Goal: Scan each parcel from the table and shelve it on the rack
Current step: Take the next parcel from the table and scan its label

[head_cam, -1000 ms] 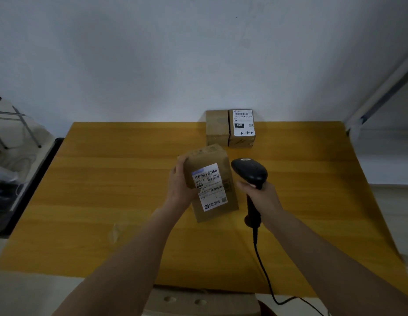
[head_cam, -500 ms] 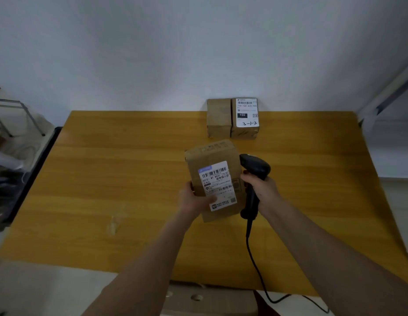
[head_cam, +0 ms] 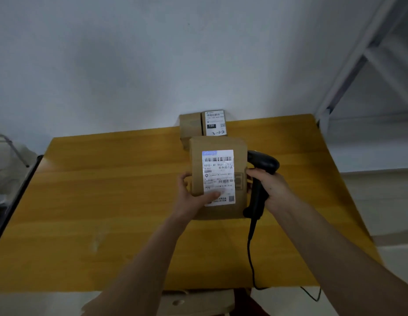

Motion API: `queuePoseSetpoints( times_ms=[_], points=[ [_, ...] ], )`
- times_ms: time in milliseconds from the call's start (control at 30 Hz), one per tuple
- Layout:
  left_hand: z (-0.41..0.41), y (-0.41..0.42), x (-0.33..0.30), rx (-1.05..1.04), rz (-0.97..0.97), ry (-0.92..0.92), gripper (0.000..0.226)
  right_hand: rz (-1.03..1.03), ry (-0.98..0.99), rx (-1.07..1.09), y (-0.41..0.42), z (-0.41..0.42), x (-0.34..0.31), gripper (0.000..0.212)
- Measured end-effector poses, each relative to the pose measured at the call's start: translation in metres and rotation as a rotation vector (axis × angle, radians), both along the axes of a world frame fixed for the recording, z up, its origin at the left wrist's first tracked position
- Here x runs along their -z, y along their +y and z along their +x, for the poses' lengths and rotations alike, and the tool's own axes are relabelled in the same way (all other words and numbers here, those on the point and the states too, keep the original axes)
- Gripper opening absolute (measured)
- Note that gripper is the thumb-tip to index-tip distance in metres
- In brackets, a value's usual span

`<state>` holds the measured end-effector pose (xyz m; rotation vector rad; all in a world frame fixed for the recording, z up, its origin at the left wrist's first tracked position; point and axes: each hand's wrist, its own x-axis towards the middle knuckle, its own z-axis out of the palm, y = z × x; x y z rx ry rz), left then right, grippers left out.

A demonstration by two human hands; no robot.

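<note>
head | left hand [head_cam: 191, 197] grips parcel [head_cam: 217, 179] | right hand [head_cam: 270, 188] just beside, grips scanner [head_cam: 261, 169]

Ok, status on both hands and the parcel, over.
Left hand holds parcel, label facing up. Right hand grips scanner beside it. Two more boxes wait by the wall. Nothing in the way.

Landmark: held parcel [head_cam: 217, 179], above mid worktop [head_cam: 107, 201].
Left of it: left hand [head_cam: 191, 197], touching.
Right of it: scanner [head_cam: 260, 179] in right hand [head_cam: 272, 190], just beside.
Behind it: two parcels [head_cam: 203, 124] side by side on worktop, at wall.
Far right: rack [head_cam: 358, 76].
</note>
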<state>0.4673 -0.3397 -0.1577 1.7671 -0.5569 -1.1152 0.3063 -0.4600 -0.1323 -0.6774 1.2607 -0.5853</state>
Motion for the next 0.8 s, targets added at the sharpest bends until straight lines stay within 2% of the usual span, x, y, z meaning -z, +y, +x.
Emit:
queuePoseSetpoints(
  times_ms=[133, 200, 300, 433, 567, 633, 800],
  points=[
    [-0.02, 0.0, -0.017, 0.083, -0.107, 0.064, 0.07, -0.012, -0.002, 0.088, 0.012, -0.034, -0.019, 0.007],
    [-0.031, -0.003, -0.026, 0.16, -0.116, 0.1, 0.076, -0.03, -0.007, 0.156, 0.02, -0.056, -0.028, 0.014],
    [-0.049, 0.002, -0.037, 0.254, -0.092, 0.169, 0.095, -0.066, -0.048, 0.237, 0.045, -0.089, -0.04, 0.027],
    [-0.072, 0.019, -0.043, 0.329, -0.073, 0.261, 0.121, -0.159, -0.061, 0.339, 0.092, -0.124, -0.056, 0.026],
    [-0.098, 0.037, -0.044, 0.414, -0.03, 0.325, 0.1, -0.211, 0.009, 0.513, 0.137, -0.154, -0.067, 0.011],
    [-0.113, 0.042, -0.046, 0.453, -0.024, 0.341, 0.091, -0.219, 0.021, 0.597, 0.159, -0.173, -0.072, 0.011],
    [-0.164, 0.048, -0.063, 0.626, -0.04, 0.377, 0.097, -0.212, 0.043, 0.737, 0.2, -0.228, -0.084, 0.009]
  ],
)
